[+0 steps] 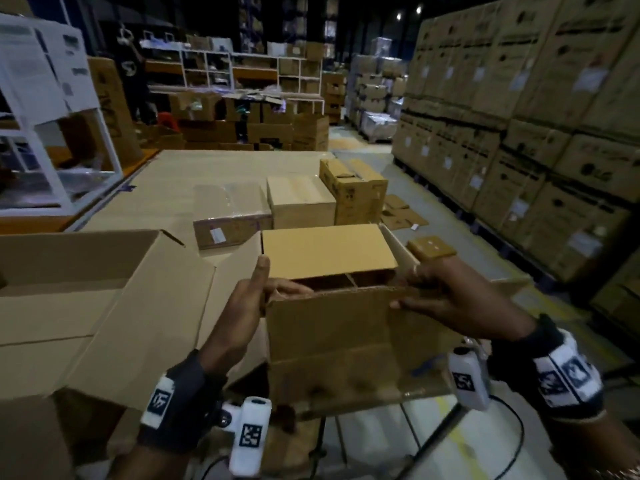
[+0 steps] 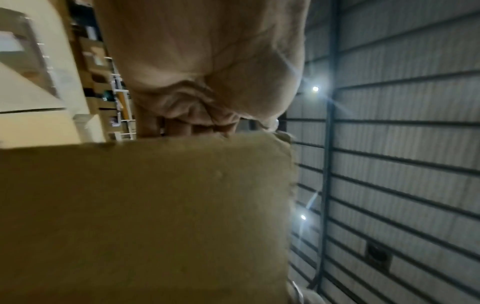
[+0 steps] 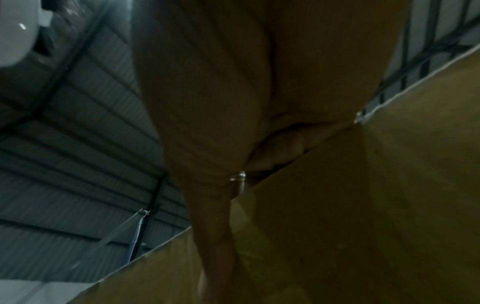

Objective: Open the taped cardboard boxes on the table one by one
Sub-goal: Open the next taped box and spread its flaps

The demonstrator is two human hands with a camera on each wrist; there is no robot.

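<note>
A small cardboard box [image 1: 332,341] stands at the table's near edge with its top flaps lifted. Its far flap [image 1: 325,251] tilts up and away, and a divider shows inside. My left hand [image 1: 256,292] grips the near flap's left corner, fingers curled over the edge into the box, thumb raised. My right hand [image 1: 426,292] grips the same flap's right corner, thumb on the outer face. In the left wrist view the flap [image 2: 145,216] fills the lower frame under my left hand [image 2: 197,123]. The right wrist view shows my right hand [image 3: 275,148] hooked over cardboard [image 3: 363,205].
A large opened box [image 1: 86,306] lies at the left. Three closed boxes stand farther back: a plastic-wrapped one [image 1: 230,216], a plain one [image 1: 299,200] and a printed one [image 1: 353,190]. Stacked cartons [image 1: 519,116] line the right aisle. White shelving [image 1: 52,116] stands left.
</note>
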